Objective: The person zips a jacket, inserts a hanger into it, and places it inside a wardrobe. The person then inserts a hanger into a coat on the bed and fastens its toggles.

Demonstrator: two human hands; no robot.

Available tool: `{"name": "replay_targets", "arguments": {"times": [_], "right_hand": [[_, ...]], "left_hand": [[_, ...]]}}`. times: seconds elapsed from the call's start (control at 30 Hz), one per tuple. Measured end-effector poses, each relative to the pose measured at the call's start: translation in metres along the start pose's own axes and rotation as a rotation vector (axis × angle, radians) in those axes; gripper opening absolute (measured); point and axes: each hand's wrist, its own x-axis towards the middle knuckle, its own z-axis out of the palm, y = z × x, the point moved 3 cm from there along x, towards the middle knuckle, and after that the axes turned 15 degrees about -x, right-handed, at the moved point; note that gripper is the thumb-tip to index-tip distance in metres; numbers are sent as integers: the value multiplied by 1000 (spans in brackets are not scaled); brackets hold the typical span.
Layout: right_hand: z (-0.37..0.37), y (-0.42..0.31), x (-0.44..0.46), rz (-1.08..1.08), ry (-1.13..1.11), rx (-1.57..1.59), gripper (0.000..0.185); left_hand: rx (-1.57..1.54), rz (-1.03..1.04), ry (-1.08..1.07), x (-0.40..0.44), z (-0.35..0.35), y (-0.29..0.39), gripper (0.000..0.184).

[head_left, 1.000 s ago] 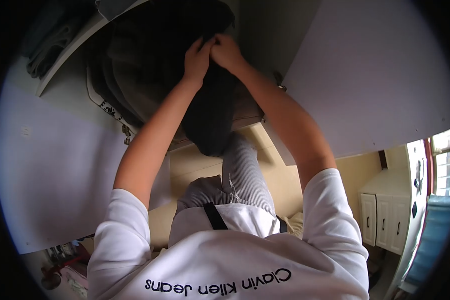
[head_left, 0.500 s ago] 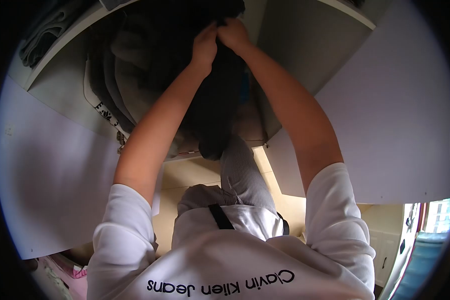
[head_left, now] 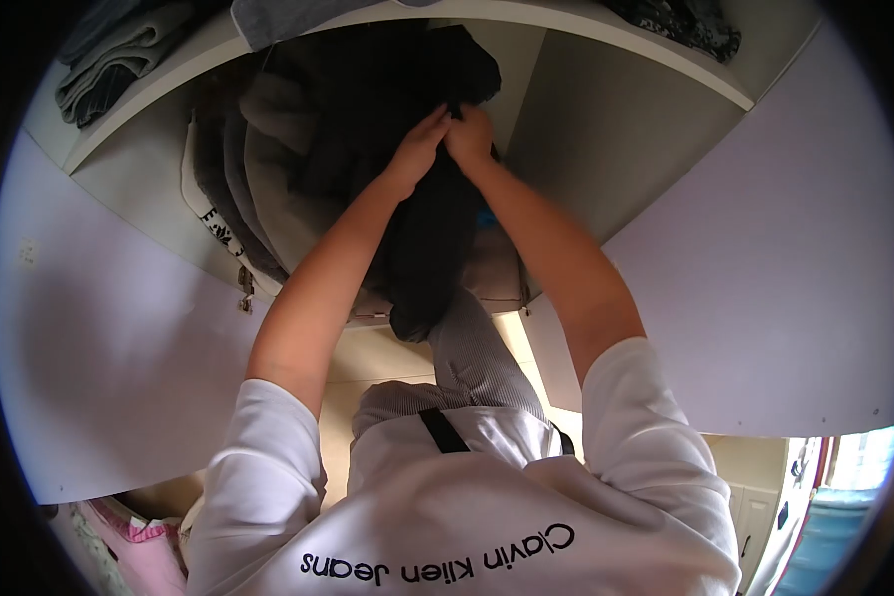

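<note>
Inside an open wardrobe, a black garment (head_left: 432, 228) hangs in front of me. My left hand (head_left: 419, 154) and my right hand (head_left: 470, 137) meet near its upper part, both with fingers closed on the dark cloth. Their fingertips almost touch, and the exact part of the cloth between them is too dark to tell. Other dark and grey clothes (head_left: 273, 169) hang close together on the left, beside a white-edged garment with black lettering (head_left: 214, 226). The lower end of the black garment reaches down near my striped trousers (head_left: 472, 348).
A curved-looking white shelf (head_left: 656, 58) crosses above, with folded clothes (head_left: 119, 74) at its left and a dark patterned cloth (head_left: 680, 25) at its right. Wardrobe doors stand open on the left (head_left: 119, 348) and right (head_left: 765, 278). A white cabinet (head_left: 755, 521) is at lower right.
The view has tilted upward, so more of the shelf shows. Both hands stay together on the black garment and appear lower in the view than half a second ago.
</note>
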Motion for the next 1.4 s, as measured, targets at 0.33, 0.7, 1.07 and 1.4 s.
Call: {"name": "replay_targets", "arguments": {"times": [0.33, 0.7, 1.07, 1.4], "right_hand": [[-45, -42, 17, -263, 65, 8, 20], [-10, -37, 43, -112, -190, -324, 30], [6, -27, -24, 84, -116, -111, 51], [45, -91, -24, -48, -574, 53, 45]], "left_hand": [[-111, 331, -7, 7, 23, 29, 64], [-37, 99, 26, 16, 3, 15, 75], [321, 71, 196, -13, -61, -44, 62], [368, -19, 359, -66, -93, -18, 62]]}}
